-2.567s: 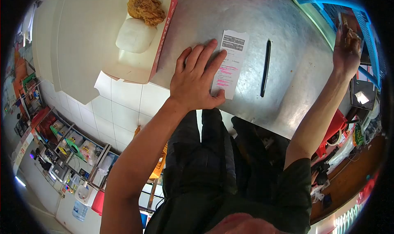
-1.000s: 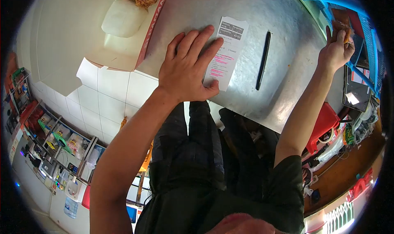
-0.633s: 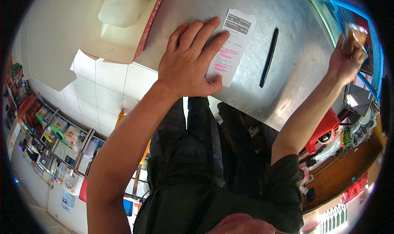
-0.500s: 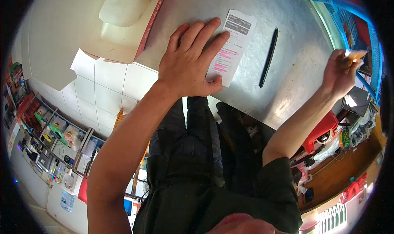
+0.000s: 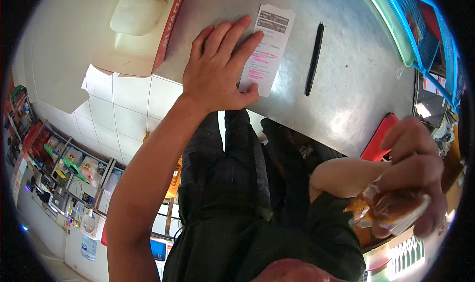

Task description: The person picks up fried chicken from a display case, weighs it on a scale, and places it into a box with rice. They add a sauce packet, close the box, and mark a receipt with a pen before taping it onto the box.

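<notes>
Steel tabletop [image 5: 356,84], seen from the head camera. I logged the left hand [image 5: 215,69] lying flat on it, palm down and fingers spread. Its thumb and fingertips pressed on the left margin of the receipt [image 5: 271,35]; the hand was open and gripped nothing. The receipt lay close to the near edge, with pink marks across its middle. The pen [image 5: 313,59] lay just right of the receipt, roughly parallel to it and not touching.

The right hand [image 5: 415,173] was off the tabletop, past the near edge by the right corner and close to the camera. Its fingers were curled shut around a clear packet [image 5: 391,210] with orange-brown contents, and part of the packet stuck out left of the fingers.

The box [image 5: 133,49] sat open at the left edge, overhanging it, with a white lump [image 5: 133,16] inside. A blue basket [image 5: 420,30] stood at the far right corner.
</notes>
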`<state>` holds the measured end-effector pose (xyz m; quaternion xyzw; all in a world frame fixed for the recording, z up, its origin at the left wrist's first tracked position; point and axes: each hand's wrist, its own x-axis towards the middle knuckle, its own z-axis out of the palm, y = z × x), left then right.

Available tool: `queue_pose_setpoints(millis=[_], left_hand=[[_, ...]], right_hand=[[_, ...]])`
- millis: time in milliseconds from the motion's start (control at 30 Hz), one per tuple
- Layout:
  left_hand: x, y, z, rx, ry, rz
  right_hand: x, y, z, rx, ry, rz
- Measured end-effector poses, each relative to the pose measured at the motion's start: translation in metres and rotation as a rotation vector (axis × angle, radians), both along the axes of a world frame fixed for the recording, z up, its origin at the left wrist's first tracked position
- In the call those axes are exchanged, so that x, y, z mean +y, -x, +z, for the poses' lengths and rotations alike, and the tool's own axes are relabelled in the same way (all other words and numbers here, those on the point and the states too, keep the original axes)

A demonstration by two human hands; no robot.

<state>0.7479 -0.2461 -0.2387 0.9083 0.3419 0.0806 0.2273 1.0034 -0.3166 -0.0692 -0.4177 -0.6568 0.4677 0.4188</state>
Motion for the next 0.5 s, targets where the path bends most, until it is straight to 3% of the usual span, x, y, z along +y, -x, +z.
queue_pose_setpoints(millis=[333, 433, 500], left_hand=[[0.0, 0.0, -0.001, -0.003, -0.011, 0.003], [0.0, 0.001, -0.001, 0.004, -0.009, -0.005], [0.0, 0.001, -0.002, -0.001, -0.01, -0.004]], right_hand=[[0.002, -0.022, 0.038, -0.341, -0.139, 0.343], [-0.013, -0.022, 0.017, -0.155, -0.14, 0.274], [-0.019, -0.021, 0.004, 0.145, -0.096, 0.199]])
